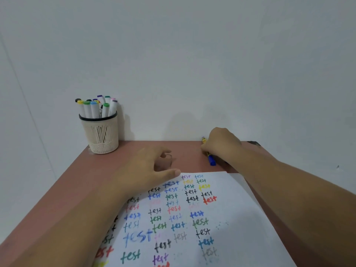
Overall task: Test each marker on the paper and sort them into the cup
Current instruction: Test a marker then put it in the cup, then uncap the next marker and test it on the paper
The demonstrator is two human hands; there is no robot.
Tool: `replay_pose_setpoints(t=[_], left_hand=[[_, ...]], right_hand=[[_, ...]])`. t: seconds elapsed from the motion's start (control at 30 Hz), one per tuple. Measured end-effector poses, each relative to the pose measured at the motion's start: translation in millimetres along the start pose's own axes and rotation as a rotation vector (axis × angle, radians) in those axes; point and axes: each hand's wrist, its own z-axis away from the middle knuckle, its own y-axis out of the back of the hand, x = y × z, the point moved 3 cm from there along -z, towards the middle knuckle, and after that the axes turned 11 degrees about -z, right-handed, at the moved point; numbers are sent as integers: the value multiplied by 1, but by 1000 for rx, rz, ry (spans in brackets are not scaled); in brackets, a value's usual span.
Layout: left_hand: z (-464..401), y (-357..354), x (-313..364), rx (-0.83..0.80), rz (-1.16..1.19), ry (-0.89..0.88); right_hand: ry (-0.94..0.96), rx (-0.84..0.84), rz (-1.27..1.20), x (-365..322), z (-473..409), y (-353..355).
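Paper [227,218] fills the bottom of my view, crowded with coloured "test" scrawls, both forearms reaching across it. My left hand [152,166] hovers at the sheet's far edge, fingers loosely curled, thumb out, holding nothing. My right hand [221,145] is down on the desk [123,160] just past the paper's far right corner, fingers curled over the blue marker [211,159]; from behind the knuckles I can't tell whether the grip has closed. That marker lies flat, long axis running away from me, blue cap end nearest the paper, yellow end toward the wall. So the right hand is clearly the nearer one. The cup [103,135], already bristling with markers, stands well apart at the far left corner. I judge the next move is lift, uncap, then write.
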Motion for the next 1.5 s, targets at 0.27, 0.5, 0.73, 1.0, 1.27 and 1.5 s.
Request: replay_pose_setpoints(t=[0.27, 0.5, 0.73, 1.0, 1.27, 1.5], left_hand=[[10, 18, 16, 78, -46, -24], [6, 55, 60, 57, 12, -58], [27, 57, 118, 27, -17, -129], [70, 30, 136, 124, 111, -127], [90, 11, 131, 105, 119, -14], [94, 11, 118, 21, 107, 69]], right_hand=[[-155, -106, -902, -17, 29, 16], [-80, -221, -1327, -14, 88, 52], [57, -214, -1609, -4, 155, 70], [103, -185, -1540, 10, 203, 64], [51, -158, -1518, 29, 222, 43], [-56, -47, -1633, 40, 201, 38]])
